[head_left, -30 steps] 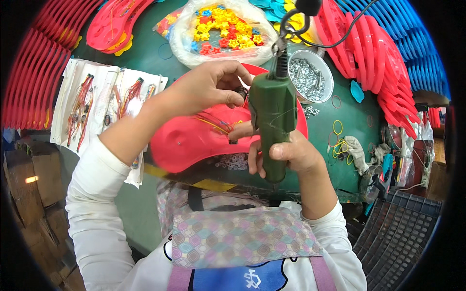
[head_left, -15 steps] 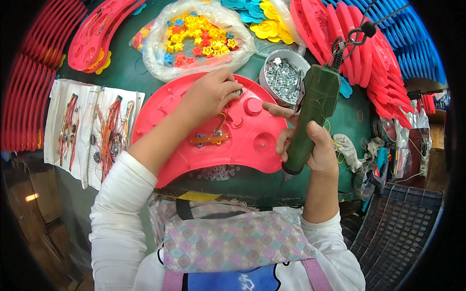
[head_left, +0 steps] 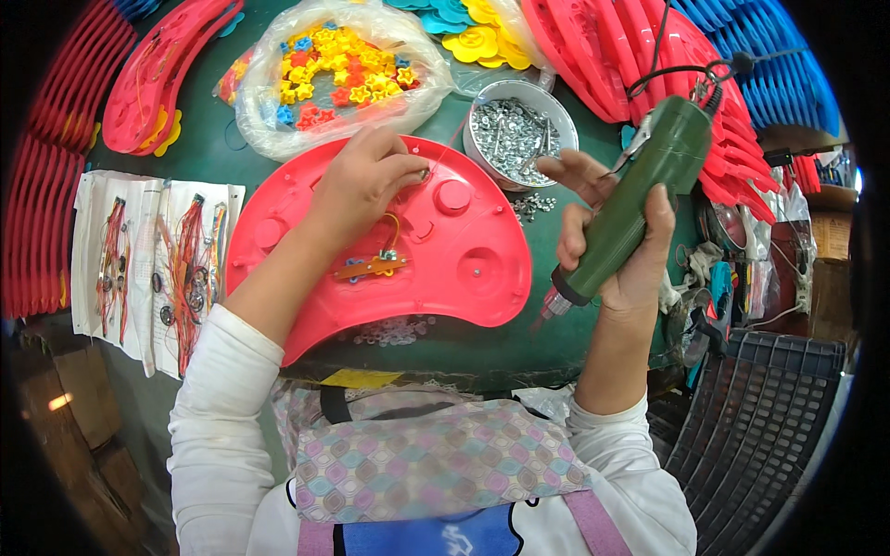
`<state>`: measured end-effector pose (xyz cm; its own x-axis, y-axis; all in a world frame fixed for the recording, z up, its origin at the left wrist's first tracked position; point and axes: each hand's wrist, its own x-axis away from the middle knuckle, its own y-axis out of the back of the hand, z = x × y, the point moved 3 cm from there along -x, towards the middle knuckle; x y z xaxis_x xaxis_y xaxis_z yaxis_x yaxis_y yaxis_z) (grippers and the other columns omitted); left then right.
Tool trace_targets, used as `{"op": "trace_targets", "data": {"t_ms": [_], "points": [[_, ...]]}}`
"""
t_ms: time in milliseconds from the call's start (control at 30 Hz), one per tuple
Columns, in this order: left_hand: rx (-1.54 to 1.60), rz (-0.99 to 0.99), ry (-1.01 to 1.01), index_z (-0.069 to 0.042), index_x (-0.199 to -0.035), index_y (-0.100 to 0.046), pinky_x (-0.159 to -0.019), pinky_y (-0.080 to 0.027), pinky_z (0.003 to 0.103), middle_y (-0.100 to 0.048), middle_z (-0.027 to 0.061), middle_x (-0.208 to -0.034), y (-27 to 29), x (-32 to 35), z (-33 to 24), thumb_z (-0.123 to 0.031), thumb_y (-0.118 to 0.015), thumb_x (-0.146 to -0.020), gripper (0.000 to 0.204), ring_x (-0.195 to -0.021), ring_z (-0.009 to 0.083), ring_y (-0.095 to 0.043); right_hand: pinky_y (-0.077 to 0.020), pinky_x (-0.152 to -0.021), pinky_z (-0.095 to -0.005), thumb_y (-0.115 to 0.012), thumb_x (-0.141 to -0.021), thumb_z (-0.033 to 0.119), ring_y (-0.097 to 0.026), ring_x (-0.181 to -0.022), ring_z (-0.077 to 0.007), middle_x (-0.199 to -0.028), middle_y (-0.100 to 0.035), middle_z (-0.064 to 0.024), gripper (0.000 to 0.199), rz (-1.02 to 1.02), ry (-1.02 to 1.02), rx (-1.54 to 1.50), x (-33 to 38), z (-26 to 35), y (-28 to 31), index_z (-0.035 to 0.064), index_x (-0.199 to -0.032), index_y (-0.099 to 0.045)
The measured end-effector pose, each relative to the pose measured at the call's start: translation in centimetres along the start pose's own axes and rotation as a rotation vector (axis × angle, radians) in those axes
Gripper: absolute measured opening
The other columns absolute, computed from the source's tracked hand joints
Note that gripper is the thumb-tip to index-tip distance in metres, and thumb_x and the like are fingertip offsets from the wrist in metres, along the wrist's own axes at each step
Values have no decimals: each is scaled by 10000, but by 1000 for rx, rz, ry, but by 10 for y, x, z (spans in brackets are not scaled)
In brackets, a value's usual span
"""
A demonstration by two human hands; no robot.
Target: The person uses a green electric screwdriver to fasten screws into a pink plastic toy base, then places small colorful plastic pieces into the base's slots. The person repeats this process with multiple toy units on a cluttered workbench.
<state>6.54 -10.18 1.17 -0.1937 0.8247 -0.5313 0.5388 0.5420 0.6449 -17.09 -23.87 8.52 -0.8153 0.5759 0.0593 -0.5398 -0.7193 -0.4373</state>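
Observation:
A red plastic half-moon shell [head_left: 426, 283] lies on the green table with its inner side up. My left hand [head_left: 357, 190] is over its upper part, thumb and fingers pinched round a small, dark thing I cannot make out. A thin wire runs close to those fingertips. Below them sits a narrow brown circuit board [head_left: 371, 268] with a yellow wire. To the right of the shell, my right hand [head_left: 632, 285] grips a green electric screwdriver [head_left: 644, 195], its tip pointing down and left. Two of that hand's fingers stretch toward a white tub [head_left: 572, 139] of screws.
Loose screws [head_left: 535, 206] lie beside the tub. A clear bag [head_left: 260, 130] of star-shaped pieces stands behind the shell. Wired parts rest on white sheets [head_left: 139, 269] at left. Red shells [head_left: 593, 65] are stacked back right; a black crate [head_left: 769, 417] stands lower right.
My right hand has carried the screwdriver right, away from the shell, and tilted it more. Loose screws beside the tub now show. My left hand keeps its pinch over the shell.

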Motion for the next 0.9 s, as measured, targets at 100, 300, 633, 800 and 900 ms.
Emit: {"op": "trace_targets", "data": {"t_ms": [100,300,633,800,900], "points": [[-93,36,-20,-45,-1008,-711,-773,-529,393,-598,85,-900,-2,4,-5,-95,-718,-841,174,-916,274,-619,-526,-559,-321,-486,-943,719,-624,-649,-169,-1290,-609,-274,956,-91,144,-101,0,9,6,-94,-1444,-439],[-346,94,-118,-14,-1088,-657,-780,-513,411,-578,122,-933,-3,3,-29,-142,-730,-840,288,-892,300,-604,-568,-838,-463,-556,-967,656,-664,-766,-223,-841,-657,-104,804,-275,543,14,-12,18,22,0,-1415,-432],[-245,25,-111,-33,-1024,-649,-786,-507,427,-610,94,-937,11,-23,-53,-114,-745,-817,242,-893,302,-603,-544,-847,-454,-552,-884,795,-640,-803,-221,-841,-608,-94,889,-318,730,211,-31,6,30,13,-1295,-454],[-23,139,-135,-27,-1006,-655,-823,-517,423,-626,105,-985,-8,-35,-72,-89,-741,-807,225,-942,307,-611,-548,-776,-438,-402,-841,914,-637,-737,-237,-810,-611,-91,1006,-240,785,-15,-22,7,31,16,-1284,-494],[-152,90,-194,-24,-1019,-669,-863,-513,424,-651,113,-1015,-29,-39,-82,-76,-760,-811,232,-964,303,-624,-528,-718,-441,-370,-801,962,-610,-693,-244,-784,-606,-84,1067,-169,801,-140,-12,11,31,22,-1272,-552]]}}
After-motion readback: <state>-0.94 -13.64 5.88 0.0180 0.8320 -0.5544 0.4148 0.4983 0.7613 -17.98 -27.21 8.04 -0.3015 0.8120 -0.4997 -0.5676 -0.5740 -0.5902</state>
